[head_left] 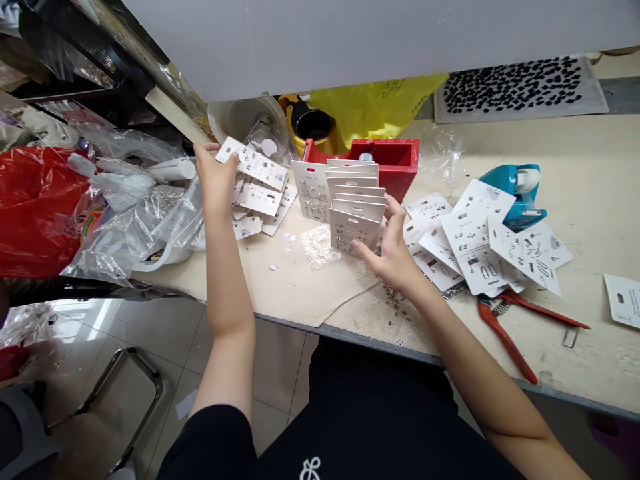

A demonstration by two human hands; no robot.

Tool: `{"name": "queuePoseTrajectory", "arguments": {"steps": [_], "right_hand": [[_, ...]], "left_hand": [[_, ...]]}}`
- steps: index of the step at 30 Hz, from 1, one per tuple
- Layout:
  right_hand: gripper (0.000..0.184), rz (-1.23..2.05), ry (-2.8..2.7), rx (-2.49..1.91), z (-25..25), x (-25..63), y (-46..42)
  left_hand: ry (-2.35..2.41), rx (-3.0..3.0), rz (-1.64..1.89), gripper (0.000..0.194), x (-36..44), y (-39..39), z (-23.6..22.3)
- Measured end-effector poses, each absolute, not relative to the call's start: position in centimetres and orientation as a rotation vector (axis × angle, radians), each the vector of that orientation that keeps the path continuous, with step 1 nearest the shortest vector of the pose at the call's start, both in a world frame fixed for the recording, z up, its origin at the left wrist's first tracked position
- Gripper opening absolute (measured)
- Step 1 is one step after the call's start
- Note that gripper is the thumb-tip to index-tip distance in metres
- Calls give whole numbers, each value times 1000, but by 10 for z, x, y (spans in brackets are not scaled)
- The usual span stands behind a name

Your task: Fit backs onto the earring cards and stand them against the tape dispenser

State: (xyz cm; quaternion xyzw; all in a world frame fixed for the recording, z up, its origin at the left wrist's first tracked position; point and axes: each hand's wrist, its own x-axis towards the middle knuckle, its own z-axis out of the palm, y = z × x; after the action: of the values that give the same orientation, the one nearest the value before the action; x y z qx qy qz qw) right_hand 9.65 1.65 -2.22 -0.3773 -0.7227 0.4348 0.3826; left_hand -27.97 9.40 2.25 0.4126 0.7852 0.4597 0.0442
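Several pale cards form a fanned stack [354,223] in the head view, near the middle of the worktop [290,287], each overlapping the one behind it. The right hand [393,247] has hold of this stack at its right side, partly closed, with its thumb on the front card and the other fingers at the edge and behind; whether the stack's lower edge rests on the surface, I cannot tell. Just left of it another card [313,190] stands upright in front of a red tape dispenser [411,160]. Further left, the left hand [219,172] is nearly closed, pinching the end of a white card [256,164], its thumb on top, above a loose pile of cards [263,199]. The cards carry rows of small metal pieces and each has a hanging slot. Crumpled clear film [319,247] lies just below the upright card, and tiny metal bits [399,310] are scattered under the right wrist. To the right, more cards [473,250] overlap in a spread heap beside a blue tape dispenser [527,190], with red-handled pliers [507,340] just in front. Behind are a yellow bag [380,107] and a panel of black pieces [520,87]; at far left, clear plastic bags [145,210] fill a white basket [165,261] beside a red bag [40,213].
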Motion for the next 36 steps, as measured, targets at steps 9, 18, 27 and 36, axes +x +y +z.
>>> {"name": "queuePoseTrajectory", "arguments": {"steps": [9,18,27,36], "right_hand": [[84,1077,-1857,-934,-25,98,17],[82,973,-1876,-944,-28,99,19],[83,975,-1875,-937,-31,99,20],[86,978,-1894,-957,-30,101,21]], "left_hand": [[2167,1889,1661,22,-195,-27,41],[2356,1794,1078,35,-153,-140,-30],[2503,1502,681,72,-117,-111,-31],[2585,1399,527,78,-119,-111,27]]}}
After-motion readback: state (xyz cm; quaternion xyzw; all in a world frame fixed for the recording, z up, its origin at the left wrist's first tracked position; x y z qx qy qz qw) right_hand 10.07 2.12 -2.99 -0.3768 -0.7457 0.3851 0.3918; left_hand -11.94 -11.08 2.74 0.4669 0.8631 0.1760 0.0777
